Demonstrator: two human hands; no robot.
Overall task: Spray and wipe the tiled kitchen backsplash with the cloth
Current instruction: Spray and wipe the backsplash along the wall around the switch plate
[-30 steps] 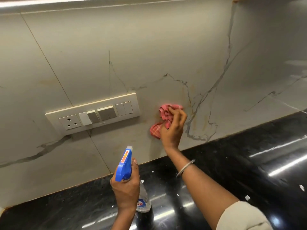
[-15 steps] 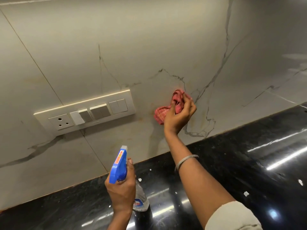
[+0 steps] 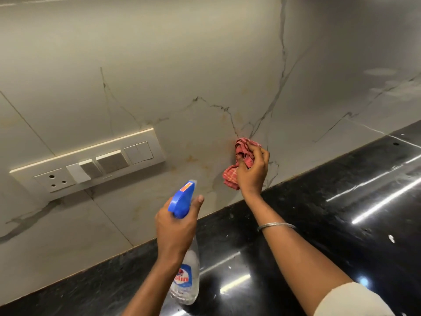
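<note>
Backsplash tile with grey veining rises behind the black countertop and carries a switch plate, the marker for everything below. The step in hand looks like wiping. It would go best with firm, overlapping strokes that carry the cloth from where it sits back toward the switch plate, across the faint yellowish-brown marks that lie between the two. Any fresh mist should be aimed to the right of the switch plate, so that liquid stays off the socket and rockers. The bunched cloth would probably cover more if it were opened flatter.

Nearest, below and to the right of the switch plate, the left hand is wrapped round the neck of the spray bottle. One fingertip is raised beside the blue trigger head, the nozzle points at the wall, and the clear body hangs over the counter. Farther in, to the right of the switch plate and a little lower, the right hand, with a metal bangle on its wrist, clenches a crumpled red checked cloth and presses it on the tile just above the counter edge.
</note>
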